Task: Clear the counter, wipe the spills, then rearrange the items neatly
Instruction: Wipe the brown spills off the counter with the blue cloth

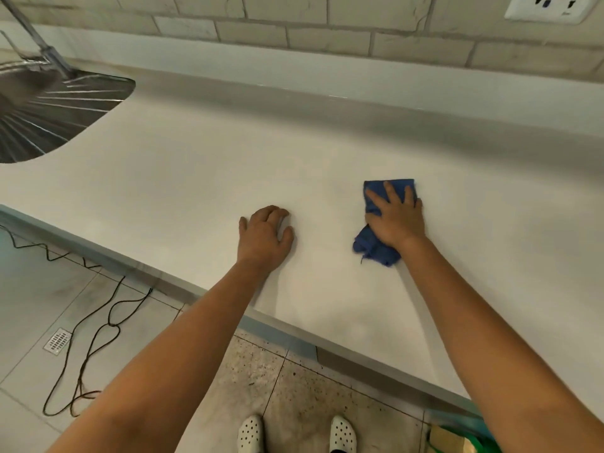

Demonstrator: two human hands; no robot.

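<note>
Right hand: the right hand (pixel 397 220) lies flat on the cloth (pixel 380 220), fingers straight and spread, palm pressing it onto the desk (pixel 196 178).
Cloth: blue and bunched; one end shows past the fingertips toward the wall, the other end sticks out under the wrist toward the desk's front edge.
Cloth axis: its long axis runs roughly from the front edge toward the wall, in line with the right forearm.
Left hand: the left hand (pixel 266 238) rests on the bare desk just left of the cloth, fingers loosely curled, holding nothing.
Key relation: the cloth is directly under the right hand, so that hand does the wiping; the left hand is near it but apart and seems only to brace.
Unwiped ground: most of the open desk lies left of the cloth, toward the sink (pixel 49 106), and behind it toward the tiled wall (pixel 327 40).
Stage: no items stand on the visible desk, so clearing looks done and wiping is in hand; rearranging is not yet begun.
Spills: none clearly visible on the pale surface.
Outer scene: a socket (pixel 552 8) at the upper right, a cable (pixel 98 338) on the floor.
</note>
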